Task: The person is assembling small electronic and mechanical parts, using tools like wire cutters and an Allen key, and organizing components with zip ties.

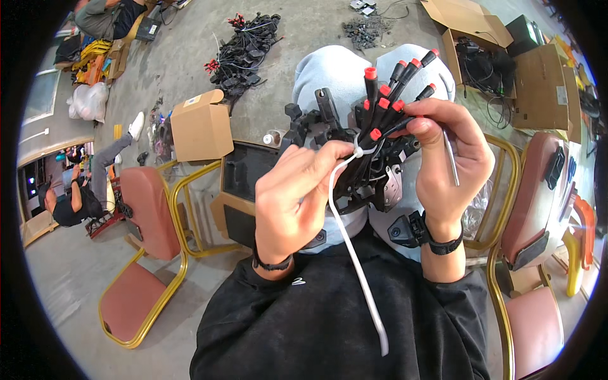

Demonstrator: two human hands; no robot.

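A bundle of black cables with red-capped connectors [384,103] rises from black brackets and clamps [326,117] on my lap. A white cable tie [354,240] rings the bundle, its long tail hanging down over my black shirt. My left hand [297,190] is closed at the tie's head, thumb and forefinger pinching the tie against the cables. My right hand [449,152] pinches one black connector [400,126] of the bundle between thumb and forefinger. A thin metal rod [451,158] also sticks out of the right hand, lying along its palm. What the left fingers cover underneath is hidden.
Chairs with brown pads stand left [149,212] and right [529,196]. An opened cardboard box [201,130] is at left; another [468,25] holds black cables. A heap of black parts [244,57] lies on the floor ahead. Another person [69,199] sits far left.
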